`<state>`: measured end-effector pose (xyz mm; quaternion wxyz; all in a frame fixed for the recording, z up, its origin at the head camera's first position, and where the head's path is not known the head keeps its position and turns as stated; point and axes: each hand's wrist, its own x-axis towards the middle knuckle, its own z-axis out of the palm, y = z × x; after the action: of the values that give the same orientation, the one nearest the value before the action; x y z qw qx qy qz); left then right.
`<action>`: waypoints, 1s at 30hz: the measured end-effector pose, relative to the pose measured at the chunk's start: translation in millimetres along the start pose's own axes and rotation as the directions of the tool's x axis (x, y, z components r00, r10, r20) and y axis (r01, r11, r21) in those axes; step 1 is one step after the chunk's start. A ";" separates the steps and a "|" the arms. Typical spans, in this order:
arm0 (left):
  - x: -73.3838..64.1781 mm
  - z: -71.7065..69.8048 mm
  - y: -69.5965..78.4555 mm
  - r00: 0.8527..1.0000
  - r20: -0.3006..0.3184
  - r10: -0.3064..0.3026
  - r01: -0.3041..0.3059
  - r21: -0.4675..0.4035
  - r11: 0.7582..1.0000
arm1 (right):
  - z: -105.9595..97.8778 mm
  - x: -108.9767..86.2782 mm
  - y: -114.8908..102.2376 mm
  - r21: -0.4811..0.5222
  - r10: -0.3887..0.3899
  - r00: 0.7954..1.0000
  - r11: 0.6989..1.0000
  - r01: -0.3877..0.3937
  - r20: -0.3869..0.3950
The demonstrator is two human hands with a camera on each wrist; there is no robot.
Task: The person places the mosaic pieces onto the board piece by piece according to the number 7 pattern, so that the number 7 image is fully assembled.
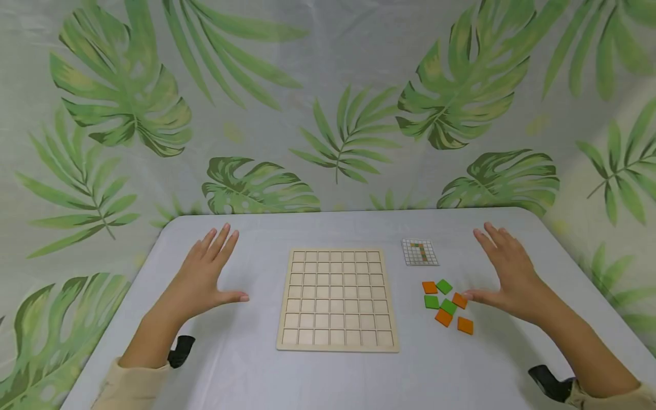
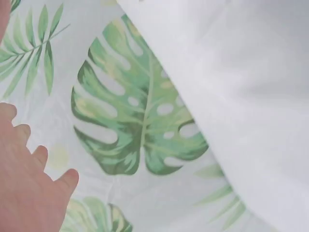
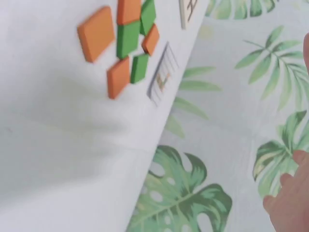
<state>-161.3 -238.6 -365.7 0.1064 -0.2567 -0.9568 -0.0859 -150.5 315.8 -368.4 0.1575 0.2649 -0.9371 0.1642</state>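
Observation:
My left hand [image 1: 204, 279] hovers over the left side of the table, fingers spread and thumb pointing toward the wooden grid board [image 1: 338, 300]. It holds nothing. On the other side, my right hand [image 1: 512, 279] is raised with its fingers straight and apart, also holding nothing. Its thumb tip overlaps an orange tile [image 1: 459, 300] in the head view. Several orange and green square tiles lie loosely grouped between the board and that hand, among them a green tile [image 1: 431, 302] and an orange tile [image 3: 96, 34]. The board's squares hold no tiles.
A small pattern card [image 1: 420, 252] with a printed grid and coloured squares lies behind the tiles. The white table [image 1: 230, 364] has rounded far corners. Behind it hangs a leaf-printed cloth [image 1: 348, 68]. A black strap piece [image 1: 181, 351] shows at the left wrist.

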 end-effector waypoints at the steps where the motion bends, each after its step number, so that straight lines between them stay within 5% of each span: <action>1: -0.5 4.5 1.4 1.000 -0.001 0.000 0.000 -0.036 0.999 | 3.1 -2.6 -1.8 0.033 -0.003 1.000 0.999 0.002 0.003; 6: -3.5 27.7 14.5 0.999 0.022 -0.023 0.027 -0.248 0.968 | 20.7 -15.7 -11.1 0.203 0.034 0.995 0.978 -0.052 0.090; 15: -7.4 58.0 40.1 0.990 0.135 -0.041 0.110 -0.552 0.827 | 55.6 -35.8 -11.5 0.341 0.085 0.960 0.924 -0.176 0.266; 19: -7.9 69.8 44.5 0.982 0.187 -0.024 0.136 -0.614 0.778 | 66.1 -39.4 -5.9 0.403 0.034 0.955 0.902 -0.156 0.294; 24: -8.9 82.2 46.8 0.971 0.239 0.000 0.164 -0.667 0.727 | 73.6 -40.2 0.9 0.403 -0.043 0.956 0.911 -0.081 0.290; 27: -10.2 89.7 46.8 0.966 0.257 0.004 0.177 -0.677 0.715 | 75.6 -39.7 3.6 0.390 -0.064 0.958 0.919 -0.053 0.281; 30: -12.0 96.5 45.0 0.963 0.268 0.013 0.175 -0.663 0.728 | 76.5 -38.1 5.7 0.381 -0.066 0.957 0.923 -0.049 0.283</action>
<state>-143.6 -184.7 -456.6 -0.1224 -0.2444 -0.8743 -0.4011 -138.6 307.5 -452.8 -0.0360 0.3159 -0.8984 0.3029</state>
